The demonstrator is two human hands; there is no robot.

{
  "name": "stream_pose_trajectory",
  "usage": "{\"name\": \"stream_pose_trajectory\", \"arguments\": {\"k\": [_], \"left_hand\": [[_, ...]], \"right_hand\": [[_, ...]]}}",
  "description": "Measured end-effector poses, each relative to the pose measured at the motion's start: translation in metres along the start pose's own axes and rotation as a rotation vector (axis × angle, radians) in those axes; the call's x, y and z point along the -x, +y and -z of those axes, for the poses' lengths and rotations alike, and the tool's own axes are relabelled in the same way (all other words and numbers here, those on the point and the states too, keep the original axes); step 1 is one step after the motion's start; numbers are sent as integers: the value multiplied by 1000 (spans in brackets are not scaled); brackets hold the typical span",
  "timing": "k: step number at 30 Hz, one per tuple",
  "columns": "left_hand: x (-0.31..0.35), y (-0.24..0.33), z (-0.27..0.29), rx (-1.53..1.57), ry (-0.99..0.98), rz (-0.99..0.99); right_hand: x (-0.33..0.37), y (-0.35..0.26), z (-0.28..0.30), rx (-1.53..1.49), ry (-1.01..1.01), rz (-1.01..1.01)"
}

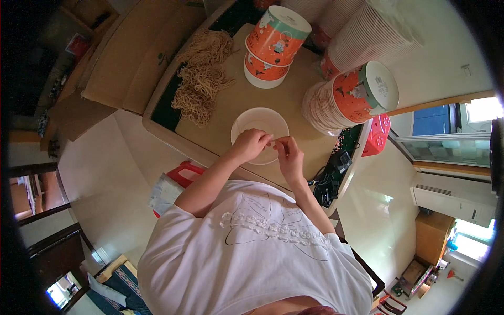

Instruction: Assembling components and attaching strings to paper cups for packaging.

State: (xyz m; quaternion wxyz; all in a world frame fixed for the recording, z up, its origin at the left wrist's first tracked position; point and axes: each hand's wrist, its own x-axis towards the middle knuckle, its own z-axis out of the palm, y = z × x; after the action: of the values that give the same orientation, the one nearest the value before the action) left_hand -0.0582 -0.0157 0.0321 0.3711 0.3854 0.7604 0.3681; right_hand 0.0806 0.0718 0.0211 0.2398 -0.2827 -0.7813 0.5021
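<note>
A white round tub (251, 116) stands on the tan board near the table's front edge, its open mouth up. Both hands meet over it, fingertips nearly touching. My left hand (252, 144) is closed in a pinch, and so is my right hand (289, 152). Something thin and pale seems to run between the fingertips, too small to name surely. To the left of the tub lies a heap of tan strings (202, 73). Beyond the tub, orange and green printed paper tubs (278, 37) stand stacked upside down.
A plastic-wrapped stack of tubs (350, 97) leans at the right, with taller stacks of cups (367, 39) behind. Black cables and adapters (331, 181) lie along the right table edge. A cardboard box (126, 63) is at the left; red plastic stools (376, 135) (185, 173) flank the table.
</note>
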Motion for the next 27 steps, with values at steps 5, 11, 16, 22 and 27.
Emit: {"name": "stream_pose_trajectory", "arguments": {"k": [5, 11, 16, 22, 27], "left_hand": [[-4, -5, -1, -16, 21, 4], [-4, -7, -5, 124, 55, -29], [-7, -14, -10, 132, 171, -91], [-7, -5, -3, 312, -2, 118], [-5, 1, -1, 247, -64, 42]], "right_hand": [[1, -2, 0, 30, -6, 3], [2, -4, -1, -5, 12, -2], [2, 4, 0, 8, -23, -20], [2, 3, -1, 4, 15, 11], [2, 5, -4, -9, 37, 26]]}}
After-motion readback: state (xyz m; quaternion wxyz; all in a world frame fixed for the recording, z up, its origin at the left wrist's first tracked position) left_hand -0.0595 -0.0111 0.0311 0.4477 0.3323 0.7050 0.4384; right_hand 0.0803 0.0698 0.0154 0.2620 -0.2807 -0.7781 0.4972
